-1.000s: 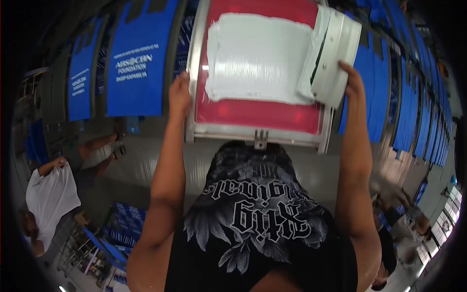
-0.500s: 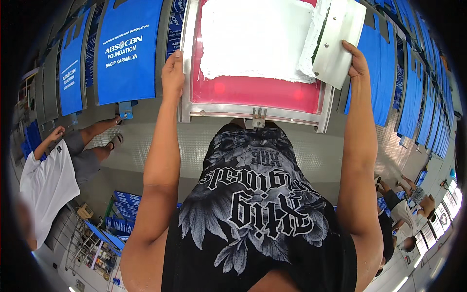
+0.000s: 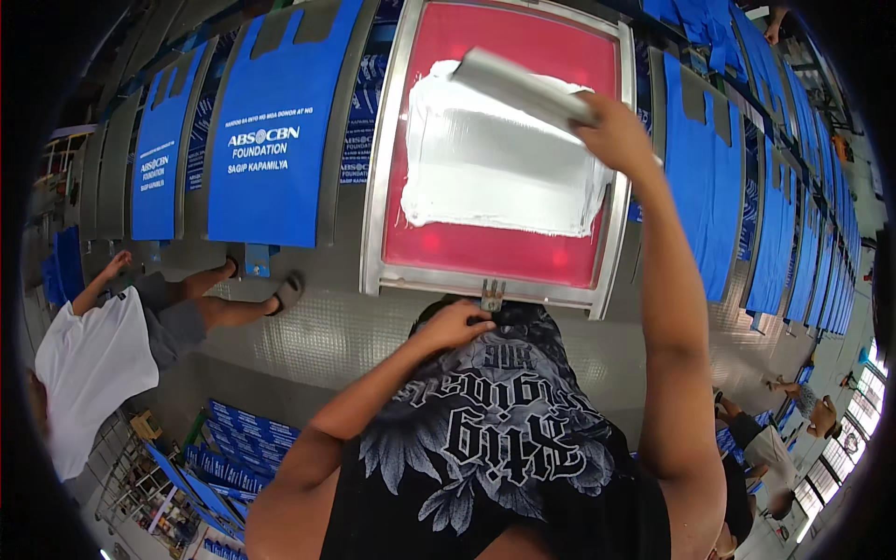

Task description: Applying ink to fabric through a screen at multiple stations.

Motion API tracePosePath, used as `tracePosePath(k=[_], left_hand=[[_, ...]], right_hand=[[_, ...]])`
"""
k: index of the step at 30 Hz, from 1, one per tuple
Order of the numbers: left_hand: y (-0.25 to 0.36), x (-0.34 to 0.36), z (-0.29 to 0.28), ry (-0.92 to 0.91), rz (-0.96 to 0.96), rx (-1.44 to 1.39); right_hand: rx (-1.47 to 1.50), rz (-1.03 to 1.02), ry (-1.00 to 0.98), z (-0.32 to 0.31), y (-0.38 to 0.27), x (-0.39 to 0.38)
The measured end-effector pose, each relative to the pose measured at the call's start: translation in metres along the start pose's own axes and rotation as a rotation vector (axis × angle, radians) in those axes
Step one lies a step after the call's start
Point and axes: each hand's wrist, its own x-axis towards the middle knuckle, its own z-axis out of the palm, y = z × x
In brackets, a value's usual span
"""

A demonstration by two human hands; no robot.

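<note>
My right hand (image 3: 611,135) grips the grey metal squeegee (image 3: 513,82), which lies diagonally over the white ink (image 3: 495,177) on a red printing screen (image 3: 499,252). The screen has a metal frame (image 3: 373,215) and a small bracket (image 3: 491,295) at its near edge. My left hand (image 3: 457,325) is just below that bracket, in front of my dark printed top, with its fingers loosely bent and apart; I make out nothing held in it.
Blue fabric pieces (image 3: 271,196) lie on metal boards in rows to left and right (image 3: 705,187). A person in a white shirt (image 3: 98,364) is on the lower left; other people (image 3: 775,448) are at the lower right. Further blue pieces (image 3: 224,448) stand behind me.
My left hand has left the frame's left rail and moved down by the bracket. My right hand has swung the squeegee leftward, from upright at the right edge to diagonal across the ink.
</note>
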Motion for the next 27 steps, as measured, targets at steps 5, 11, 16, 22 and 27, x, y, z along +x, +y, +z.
tracePosePath(k=[5, 11, 16, 22, 27], left_hand=[[0.044, 0.031, -0.034, -0.336, -0.427, 0.181], [0.110, 0.172, -0.167, 0.396, 0.084, 0.767], [0.096, 0.250, -0.236, 0.377, 0.134, 1.098], [0.056, 0.141, -0.161, 0.298, 0.172, 0.807], [0.097, 0.067, -0.155, 0.228, 0.053, 0.663]], right_hand=[[-0.310, -0.280, 0.341, 0.118, 0.022, 0.005], [-0.232, -0.245, 0.181, 0.051, 0.033, 0.045], [-0.302, -0.068, 0.021, 0.017, 0.093, 0.031], [-0.209, -0.173, 0.095, 0.071, 0.065, -0.088], [0.030, -0.104, 0.013, 0.039, 0.021, -0.162]])
